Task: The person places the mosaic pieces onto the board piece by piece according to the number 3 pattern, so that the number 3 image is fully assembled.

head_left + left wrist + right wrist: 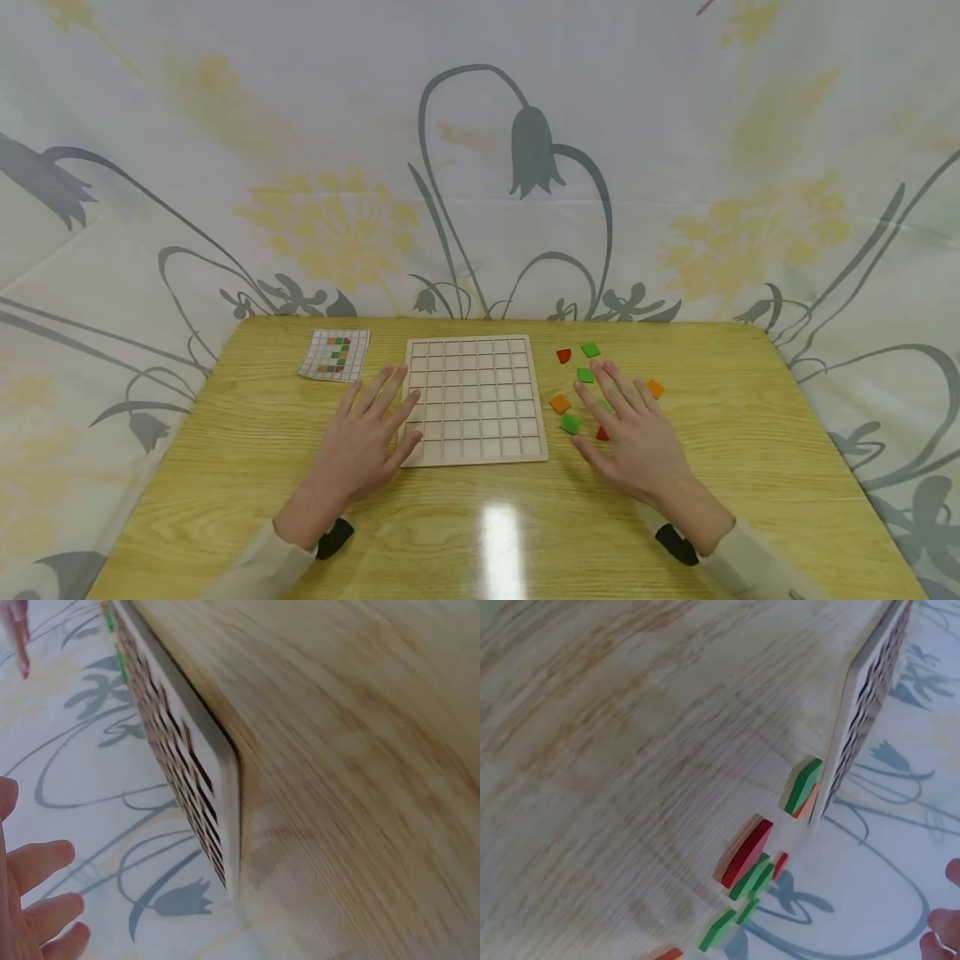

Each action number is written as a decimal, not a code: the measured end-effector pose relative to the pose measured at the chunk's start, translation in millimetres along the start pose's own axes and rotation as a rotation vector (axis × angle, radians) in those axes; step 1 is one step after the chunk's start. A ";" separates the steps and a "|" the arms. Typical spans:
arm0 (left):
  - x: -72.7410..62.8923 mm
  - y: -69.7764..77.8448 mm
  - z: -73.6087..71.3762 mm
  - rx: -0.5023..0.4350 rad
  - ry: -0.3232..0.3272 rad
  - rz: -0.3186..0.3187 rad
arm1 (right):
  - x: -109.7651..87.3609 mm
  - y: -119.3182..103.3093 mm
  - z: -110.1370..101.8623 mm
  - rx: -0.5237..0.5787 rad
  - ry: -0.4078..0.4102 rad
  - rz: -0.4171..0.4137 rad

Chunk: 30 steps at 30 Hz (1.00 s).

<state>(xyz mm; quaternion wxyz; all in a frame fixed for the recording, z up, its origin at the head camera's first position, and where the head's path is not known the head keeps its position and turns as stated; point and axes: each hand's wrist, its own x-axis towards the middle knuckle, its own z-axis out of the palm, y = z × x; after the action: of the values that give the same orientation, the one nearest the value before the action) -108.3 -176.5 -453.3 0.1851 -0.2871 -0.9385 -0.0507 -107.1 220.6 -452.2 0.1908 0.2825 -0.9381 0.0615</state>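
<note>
A light wooden grid board lies on the table. My left hand hovers at its left side, fingers spread, fingertips overlapping the frame in the head view. To the board's right, my right hand extends over scattered flat pieces, its fingers spread and holding nothing. Around it are a green square, an orange square, another orange piece and a red piece with a curved edge. Some pieces are partly hidden under the right hand. In the right wrist view, a dark red piece stands out nearest.
A small paper card with a printed grid and a coloured pattern lies left of the board, slightly curled. The wooden table ends at the back against a flower-printed cloth. Glare shows near the front.
</note>
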 end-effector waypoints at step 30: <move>26.9 -21.5 45.5 -1.128 0.113 -0.794 | -21.5 19.2 19.3 0.466 0.156 0.368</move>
<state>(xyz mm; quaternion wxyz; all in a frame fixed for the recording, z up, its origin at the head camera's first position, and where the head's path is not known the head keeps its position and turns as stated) -155.4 -171.3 -485.1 0.0234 0.0290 -0.7916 -0.6099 -107.5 243.2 -478.6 0.1780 0.1383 -0.9166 0.3301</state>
